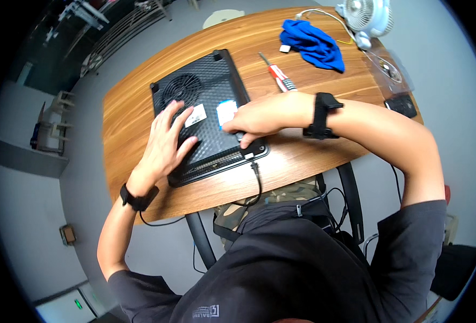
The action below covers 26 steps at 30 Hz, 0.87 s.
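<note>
A black laptop cooling pad (208,86) with a textured surface and a round fan grille lies on the wooden table. It carries a white label (196,116) and a blue-and-white sticker (226,110). My left hand (166,139) rests on the pad's left side, fingers spread, holding nothing. Over the near right corner, my right hand (256,119) is curled with its fingertips down on the pad; what lies beneath them is hidden. Just below those fingers, a black cable (255,171) meets that corner and hangs over the table's near edge.
Right of the pad lies a red, white and black screwdriver (279,75). Farther back are a crumpled blue cloth (313,44) and a small white fan (364,19) with its cord. A clear plastic bag (391,72) and a black box-like object (401,105) sit at the right edge.
</note>
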Tool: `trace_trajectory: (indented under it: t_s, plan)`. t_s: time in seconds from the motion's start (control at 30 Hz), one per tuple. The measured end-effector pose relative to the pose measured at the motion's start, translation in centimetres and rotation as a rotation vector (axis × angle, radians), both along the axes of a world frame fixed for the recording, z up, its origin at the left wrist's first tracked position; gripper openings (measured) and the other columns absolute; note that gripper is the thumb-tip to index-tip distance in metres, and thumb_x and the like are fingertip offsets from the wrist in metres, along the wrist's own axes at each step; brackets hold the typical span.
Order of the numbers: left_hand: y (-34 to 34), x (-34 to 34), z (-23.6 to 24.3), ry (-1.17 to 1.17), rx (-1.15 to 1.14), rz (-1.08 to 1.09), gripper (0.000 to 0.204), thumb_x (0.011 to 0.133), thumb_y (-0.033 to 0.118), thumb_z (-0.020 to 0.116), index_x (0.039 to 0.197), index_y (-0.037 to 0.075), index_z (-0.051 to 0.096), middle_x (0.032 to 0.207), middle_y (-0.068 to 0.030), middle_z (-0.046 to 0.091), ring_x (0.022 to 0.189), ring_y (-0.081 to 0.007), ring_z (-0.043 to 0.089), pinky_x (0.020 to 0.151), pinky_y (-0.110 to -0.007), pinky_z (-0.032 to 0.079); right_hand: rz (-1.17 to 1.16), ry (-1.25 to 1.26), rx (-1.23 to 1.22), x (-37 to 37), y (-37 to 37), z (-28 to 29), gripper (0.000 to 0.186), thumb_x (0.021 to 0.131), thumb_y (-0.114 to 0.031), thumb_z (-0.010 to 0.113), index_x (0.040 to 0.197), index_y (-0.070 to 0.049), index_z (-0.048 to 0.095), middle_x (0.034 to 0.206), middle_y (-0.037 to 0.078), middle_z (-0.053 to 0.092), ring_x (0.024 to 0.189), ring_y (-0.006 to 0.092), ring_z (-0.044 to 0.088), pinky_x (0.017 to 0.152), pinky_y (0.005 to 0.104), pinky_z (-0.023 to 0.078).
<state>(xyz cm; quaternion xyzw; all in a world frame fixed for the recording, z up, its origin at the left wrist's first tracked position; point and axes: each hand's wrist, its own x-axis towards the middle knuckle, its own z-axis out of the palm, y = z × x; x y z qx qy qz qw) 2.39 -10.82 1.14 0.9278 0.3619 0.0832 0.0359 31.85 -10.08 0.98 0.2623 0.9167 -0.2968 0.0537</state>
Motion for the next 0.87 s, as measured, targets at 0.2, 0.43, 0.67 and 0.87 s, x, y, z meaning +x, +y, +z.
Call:
trace_trajectory:
  t_s: [0.2, 0.43, 0.67, 0.87]
  plan:
    - [1.0, -2.5, -2.8, 0.072, -0.181, 0.083, 0.06, 0.106, 0.037, 0.047, 0.16, 0.018, 0.031, 0.167, -0.0168, 0.019, 0.156, -0.038, 0.012, 0.125, -0.056, 0.007, 0.014, -0.024, 0.019, -0.7, 0.2, 0.1, 0.041, 0.094, -0.037, 0.068, 0.112, -0.004, 0.052, 0.094, 0.02, 0.067, 0.094, 0.0422, 0.066, 0.077, 0.0514, 0.05]
    - [1.0, -2.8, -4.0, 0.063, -0.11, 0.076, 0.06, 0.106, 0.043, 0.042, 0.161, 0.02, 0.031, 0.167, -0.0156, 0.019, 0.156, -0.036, 0.014, 0.124, -0.058, 0.006, -0.013, -0.111, -0.057, -1.5, 0.0, 1.9, 0.037, 0.094, -0.032, 0.068, 0.107, -0.001, 0.053, 0.096, 0.019, 0.068, 0.096, 0.0402, 0.066, 0.08, 0.0495, 0.051]
    - [1.0, -2.4, -4.5, 0.072, -0.062, 0.107, 0.058, 0.106, 0.043, 0.042, 0.16, 0.023, 0.033, 0.169, -0.0108, 0.02, 0.157, -0.0327, 0.015, 0.124, -0.058, 0.006, 0.002, -0.091, -0.005, -1.2, 0.0, 1.5, 0.041, 0.093, -0.035, 0.067, 0.111, -0.001, 0.052, 0.096, 0.019, 0.067, 0.094, 0.0401, 0.066, 0.079, 0.0494, 0.051]
    - [1.1, -2.4, -4.3, 0.126, -0.086, 0.139, 0.06, 0.106, 0.044, 0.042, 0.161, 0.025, 0.031, 0.17, -0.0077, 0.017, 0.157, -0.0312, 0.013, 0.125, -0.057, 0.003, 0.001, -0.083, -0.063, -1.2, 0.5, 1.3, 0.04, 0.094, -0.035, 0.067, 0.112, -0.002, 0.052, 0.098, 0.02, 0.067, 0.097, 0.0402, 0.066, 0.08, 0.0488, 0.051]
